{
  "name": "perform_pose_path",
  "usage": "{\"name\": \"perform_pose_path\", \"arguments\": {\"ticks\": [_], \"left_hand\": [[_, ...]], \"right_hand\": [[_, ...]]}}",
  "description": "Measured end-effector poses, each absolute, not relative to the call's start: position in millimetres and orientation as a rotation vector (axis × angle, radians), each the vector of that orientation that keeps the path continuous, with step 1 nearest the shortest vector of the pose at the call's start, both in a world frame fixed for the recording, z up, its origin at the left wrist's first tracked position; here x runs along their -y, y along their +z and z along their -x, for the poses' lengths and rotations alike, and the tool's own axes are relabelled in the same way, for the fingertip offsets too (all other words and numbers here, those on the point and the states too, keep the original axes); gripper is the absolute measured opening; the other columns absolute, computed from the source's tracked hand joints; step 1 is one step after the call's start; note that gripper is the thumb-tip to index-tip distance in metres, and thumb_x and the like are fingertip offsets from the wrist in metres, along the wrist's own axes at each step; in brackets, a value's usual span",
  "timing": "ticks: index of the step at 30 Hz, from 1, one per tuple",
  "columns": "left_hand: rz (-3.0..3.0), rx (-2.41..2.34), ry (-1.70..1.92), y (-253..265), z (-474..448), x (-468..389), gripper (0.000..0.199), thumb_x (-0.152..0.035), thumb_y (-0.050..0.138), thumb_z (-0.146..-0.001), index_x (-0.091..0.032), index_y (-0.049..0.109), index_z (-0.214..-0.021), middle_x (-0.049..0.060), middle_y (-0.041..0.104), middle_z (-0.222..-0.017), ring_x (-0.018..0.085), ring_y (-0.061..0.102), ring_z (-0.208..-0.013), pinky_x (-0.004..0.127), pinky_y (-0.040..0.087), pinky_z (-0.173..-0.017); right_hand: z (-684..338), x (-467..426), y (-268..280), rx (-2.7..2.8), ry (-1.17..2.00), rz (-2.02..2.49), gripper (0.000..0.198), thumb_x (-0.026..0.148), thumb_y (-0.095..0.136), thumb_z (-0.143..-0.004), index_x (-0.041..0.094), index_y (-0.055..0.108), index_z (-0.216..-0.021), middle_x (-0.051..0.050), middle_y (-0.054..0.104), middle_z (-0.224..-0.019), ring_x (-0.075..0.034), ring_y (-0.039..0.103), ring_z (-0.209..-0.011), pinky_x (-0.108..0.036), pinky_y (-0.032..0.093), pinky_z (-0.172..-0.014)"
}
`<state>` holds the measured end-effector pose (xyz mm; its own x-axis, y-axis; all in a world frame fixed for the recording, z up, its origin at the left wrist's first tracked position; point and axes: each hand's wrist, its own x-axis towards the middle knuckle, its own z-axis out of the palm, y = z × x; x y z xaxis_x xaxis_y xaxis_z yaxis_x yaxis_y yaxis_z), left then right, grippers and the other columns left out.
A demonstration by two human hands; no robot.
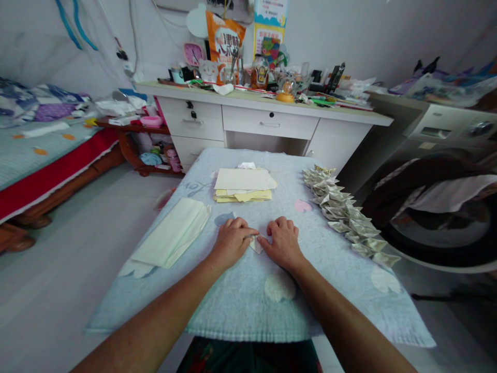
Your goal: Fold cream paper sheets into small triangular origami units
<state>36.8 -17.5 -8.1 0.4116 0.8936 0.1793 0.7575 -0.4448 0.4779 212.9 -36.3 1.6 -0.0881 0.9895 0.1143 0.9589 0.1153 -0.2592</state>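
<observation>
A small piece of folded paper (255,245) lies on the cloth-covered table, between my two hands. My left hand (232,241) has its index finger and thumb on the paper's upper left edge, the other fingers curled. From the other side, the thumb of my right hand (284,243) presses on the paper, with its fingers bent down to the cloth. Parts of the paper are hidden under the fingertips. Beyond the hands lies a stack of white and yellow paper sheets (244,180). To the left rests a pale green-white folded bundle (173,233).
Rows of folded pointed paper pieces (345,215) line the table's right side. A patterned blue cloth (240,305) covers the table. Behind stands a white desk (267,122) crowded with jars and packets. A washing machine (438,134) is at right, a bed (50,150) at left.
</observation>
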Motion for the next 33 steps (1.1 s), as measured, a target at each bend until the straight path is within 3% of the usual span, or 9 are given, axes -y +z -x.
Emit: {"name": "perform_pose_path", "arguments": {"ticks": [12, 18, 24, 27, 30, 33], "left_hand": [[-2.348, -1.420, 0.562, -8, -36, 17, 0.029, -0.021, 0.059, -0.083, -0.036, 0.071, -0.105, 0.003, 0.058, -0.098, 0.022, 0.048, -0.098, 0.038, 0.036, -0.085], [-2.335, -1.375, 0.661, -7, -38, 17, 0.037, -0.017, 0.058, -0.080, -0.025, 0.062, -0.117, 0.004, 0.062, -0.107, 0.023, 0.050, -0.101, 0.039, 0.038, -0.088], [-2.278, -1.247, 0.760, -12, -37, 12, 0.045, -0.013, 0.059, -0.076, -0.022, 0.057, -0.121, 0.006, 0.064, -0.114, 0.022, 0.053, -0.107, 0.038, 0.040, -0.095], [-2.180, -1.200, 0.762, -10, -38, 13, 0.039, -0.016, 0.059, -0.077, -0.020, 0.061, -0.116, 0.005, 0.067, -0.102, 0.019, 0.058, -0.094, 0.032, 0.045, -0.086], [-2.012, -1.176, 0.763, -6, -38, 15, 0.020, -0.023, 0.056, -0.081, -0.018, 0.067, -0.098, 0.001, 0.064, -0.077, 0.014, 0.057, -0.070, 0.026, 0.045, -0.068], [-1.752, -1.101, 0.861, -3, -39, 16, 0.011, -0.026, 0.058, -0.079, -0.017, 0.060, -0.083, -0.002, 0.058, -0.066, 0.011, 0.055, -0.061, 0.023, 0.042, -0.059]], "right_hand": [[-232, 33, 0, 2.115, 0.299, 1.861, 0.015, 0.033, 0.061, -0.081, 0.021, 0.058, -0.090, -0.006, 0.051, -0.103, -0.023, 0.042, -0.097, -0.035, 0.029, -0.079], [-222, 35, 0, 2.169, 0.266, 1.732, 0.024, 0.042, 0.062, -0.081, 0.021, 0.059, -0.093, -0.006, 0.051, -0.100, -0.024, 0.041, -0.097, -0.036, 0.029, -0.083], [-218, 33, 0, 2.189, 0.359, 1.669, 0.016, 0.033, 0.065, -0.080, 0.020, 0.059, -0.087, -0.004, 0.051, -0.098, -0.022, 0.042, -0.096, -0.034, 0.030, -0.082], [-220, 33, 2, 2.163, 0.436, 1.562, 0.013, 0.029, 0.065, -0.081, 0.020, 0.058, -0.086, -0.004, 0.052, -0.097, -0.020, 0.043, -0.095, -0.032, 0.031, -0.083], [-222, 34, 4, 2.128, 0.478, 1.433, 0.012, 0.029, 0.064, -0.082, 0.020, 0.056, -0.086, -0.003, 0.053, -0.097, -0.019, 0.045, -0.095, -0.031, 0.034, -0.085], [-223, 34, 5, 2.027, 0.521, 1.335, 0.018, 0.031, 0.063, -0.082, 0.020, 0.055, -0.095, -0.004, 0.054, -0.099, -0.019, 0.047, -0.097, -0.031, 0.036, -0.087]]}}
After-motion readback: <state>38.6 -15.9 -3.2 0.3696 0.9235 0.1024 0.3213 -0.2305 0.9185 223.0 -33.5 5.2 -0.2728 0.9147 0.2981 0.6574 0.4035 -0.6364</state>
